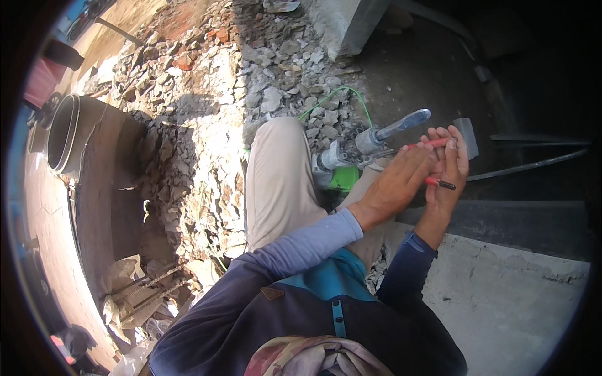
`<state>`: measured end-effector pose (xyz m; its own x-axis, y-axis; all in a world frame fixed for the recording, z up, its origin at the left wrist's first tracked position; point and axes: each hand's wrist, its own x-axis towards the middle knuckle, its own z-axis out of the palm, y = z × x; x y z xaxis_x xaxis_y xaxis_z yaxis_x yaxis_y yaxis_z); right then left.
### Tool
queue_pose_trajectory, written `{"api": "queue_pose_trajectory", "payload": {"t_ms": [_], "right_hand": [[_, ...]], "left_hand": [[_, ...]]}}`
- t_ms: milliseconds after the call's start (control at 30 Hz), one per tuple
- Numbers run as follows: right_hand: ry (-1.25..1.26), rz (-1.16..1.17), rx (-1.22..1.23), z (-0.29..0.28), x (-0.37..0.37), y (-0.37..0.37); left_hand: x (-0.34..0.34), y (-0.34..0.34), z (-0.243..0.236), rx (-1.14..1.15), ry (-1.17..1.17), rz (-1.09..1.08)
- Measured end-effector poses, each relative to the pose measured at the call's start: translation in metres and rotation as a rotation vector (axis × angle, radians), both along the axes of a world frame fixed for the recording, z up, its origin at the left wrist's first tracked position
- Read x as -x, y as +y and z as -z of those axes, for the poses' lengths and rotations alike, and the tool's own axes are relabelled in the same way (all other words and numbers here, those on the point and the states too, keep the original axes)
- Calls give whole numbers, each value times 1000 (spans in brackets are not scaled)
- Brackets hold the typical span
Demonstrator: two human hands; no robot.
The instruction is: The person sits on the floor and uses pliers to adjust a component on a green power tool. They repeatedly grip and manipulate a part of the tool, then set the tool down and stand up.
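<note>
Clock positions from view centre. Both hands together at 3 o'clock. Left hand point(395, 189) lies back up, fingers straight and side by side, tips reaching onto the right hand point(453, 166); can't tell if it grips anything. Right hand is cupped, fingers curled around two red stick-like pieces. Upper red piece point(442, 143) crosses its fingers, at 2–3 o'clock; lower red piece point(433, 181), with a black end pointing to 3 o'clock, pokes out between the palms. Can't tell if they're one tool or two, middle is covered.

Grey power hammer point(338, 155) just beside the left hand at 2 o'clock, next to the knee. Its flat chisel point(406, 121) points to 2 o'clock, near the right fingertips. Green part point(345, 178) on the near side of the tool body; green wire point(342, 88) loops above at 1 o'clock.

Pale grey block point(467, 136) just past the right hand at 2–3 o'clock. Metal rod point(533, 164) on the dark floor, 3 o'clock. Concrete slab point(495, 301), 4 o'clock. Broken rubble point(269, 75) spreads 10 to 12 o'clock, part sunlit; drum point(75, 135) at 9–10.
</note>
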<state>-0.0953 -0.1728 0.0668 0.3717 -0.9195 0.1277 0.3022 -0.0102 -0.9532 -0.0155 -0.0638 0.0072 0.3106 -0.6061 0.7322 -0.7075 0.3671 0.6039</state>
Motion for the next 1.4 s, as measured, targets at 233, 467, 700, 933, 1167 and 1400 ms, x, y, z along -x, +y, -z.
{"api": "queue_pose_trajectory", "payload": {"t_ms": [233,467,700,933,1167,1400], "right_hand": [[-3,-29,27,2,-1,-4],[-3,-43,43,2,-1,-6],[-23,-59,43,3,0,-10],[-36,-72,52,-1,2,-12],[-16,-92,46,0,3,-12],[3,-66,29,-5,0,-9]], "left_hand": [[0,2,0,-9,-19,-8],[-3,3,-4,-3,-19,3],[-3,1,-5,-1,2,5],[-4,-2,-8,-13,4,-5],[-7,-11,-11,-17,14,-45],[-15,-22,-14,-75,205,15]]}}
